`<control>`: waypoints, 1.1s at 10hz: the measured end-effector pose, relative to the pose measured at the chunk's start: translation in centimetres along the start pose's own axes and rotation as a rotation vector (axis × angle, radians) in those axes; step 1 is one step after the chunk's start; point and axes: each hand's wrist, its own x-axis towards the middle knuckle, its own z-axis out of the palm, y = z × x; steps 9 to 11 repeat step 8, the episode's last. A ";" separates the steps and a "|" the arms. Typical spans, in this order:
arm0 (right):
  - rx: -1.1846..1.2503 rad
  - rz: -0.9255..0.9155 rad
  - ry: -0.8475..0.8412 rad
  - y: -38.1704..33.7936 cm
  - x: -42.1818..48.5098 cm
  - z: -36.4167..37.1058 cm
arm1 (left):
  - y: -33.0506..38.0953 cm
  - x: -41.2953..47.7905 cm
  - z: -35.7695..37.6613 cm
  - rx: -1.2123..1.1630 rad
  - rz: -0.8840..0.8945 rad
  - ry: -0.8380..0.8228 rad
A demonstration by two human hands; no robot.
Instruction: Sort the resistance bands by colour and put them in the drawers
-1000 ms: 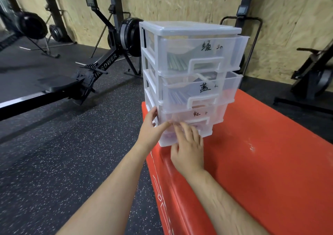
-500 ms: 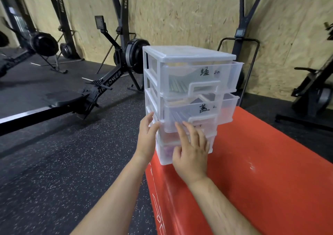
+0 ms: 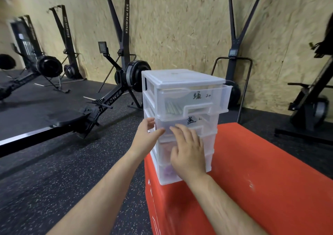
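Two hands work at the drawer unit [image 3: 183, 78], which stands on a red padded box [image 3: 261, 171]. The left hand [image 3: 144, 137] braces the frame's front-left corner with straight fingers. The right hand [image 3: 187, 151] lies flat-fingered on the second drawer [image 3: 207, 124]. Neither grasps anything.

Judged: closing stage. The top drawer [image 3: 216, 97] juts out and needs a level push.

The plastic is smooth and translucent. Flat greenish bands [image 3: 173, 107] lie in the top drawer, purple bands [image 3: 168, 173] in the lowest. Beyond are a speckled rubber floor [image 3: 54, 180] and a chipboard wall [image 3: 180, 27].

Left forearm [image 3: 100, 189], right forearm [image 3: 227, 209]: both bare from wrist to frame edge. Left hand [image 3: 144, 138], right hand [image 3: 188, 155] bare. Faint tendon lines along right forearm.
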 end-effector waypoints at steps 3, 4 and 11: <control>-0.158 -0.012 -0.089 -0.5 5.6 -4.1 | 6.9 1.9 -0.4 0.039 0.227 -0.067; -0.196 -0.009 -0.200 -0.8 6.3 -4.6 | 7.1 2.7 -0.8 0.099 0.253 -0.076; -0.121 0.035 -0.336 -2.0 7.3 -8.9 | 9.5 2.4 -1.6 0.338 0.100 0.013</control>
